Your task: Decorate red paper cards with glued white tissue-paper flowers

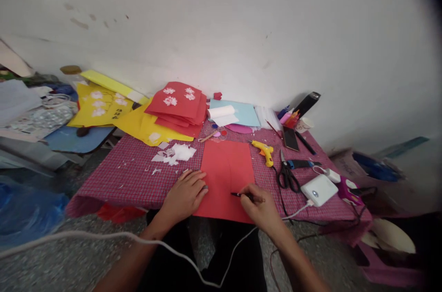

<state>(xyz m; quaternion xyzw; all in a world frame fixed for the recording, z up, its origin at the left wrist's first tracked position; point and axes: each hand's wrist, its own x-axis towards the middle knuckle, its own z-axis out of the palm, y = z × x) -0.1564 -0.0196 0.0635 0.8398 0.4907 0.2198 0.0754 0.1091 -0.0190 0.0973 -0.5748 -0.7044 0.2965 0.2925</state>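
Note:
A red paper sheet (228,167) lies flat on the low table with a pink checked cloth (131,177), reaching over the near edge. My left hand (186,193) rests flat on the sheet's left edge, fingers stretched out and pressing it down. My right hand (260,207) is closed around a dark pen (240,195), whose tip touches the red sheet near its lower middle.
Yellow glue gun (264,150), black scissors (287,174), a white power bank (319,189) with cable lie right of the sheet. White paper scraps (174,153), a stack of red cards with white flowers (179,105), yellow sheets (100,105) and a light blue sheet (241,112) sit behind. The wall is close.

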